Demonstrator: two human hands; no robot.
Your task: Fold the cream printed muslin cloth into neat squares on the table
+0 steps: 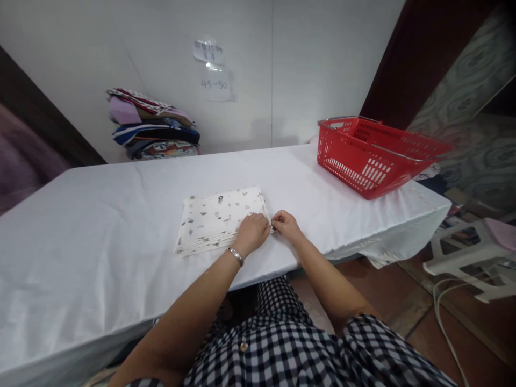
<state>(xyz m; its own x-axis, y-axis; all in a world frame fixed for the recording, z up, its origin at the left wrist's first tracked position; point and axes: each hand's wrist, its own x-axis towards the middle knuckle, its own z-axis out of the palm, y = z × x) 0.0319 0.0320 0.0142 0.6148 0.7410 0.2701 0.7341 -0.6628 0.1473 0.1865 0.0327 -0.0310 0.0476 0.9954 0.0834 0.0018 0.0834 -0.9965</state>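
On the table (100,215), both hands pinch the folded, small-patterned white cloth's (217,217) corner.

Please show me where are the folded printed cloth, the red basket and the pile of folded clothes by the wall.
folded printed cloth (213,217), head view, on the middle of its top face.
red basket (355,164), head view, on its near side wall.
pile of folded clothes (155,133), head view, on the dark striped layer.

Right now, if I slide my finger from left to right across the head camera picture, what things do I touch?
Stack of folded colourful clothes → folded white patterned cloth → left hand → right hand → red plastic basket → white plastic stool.
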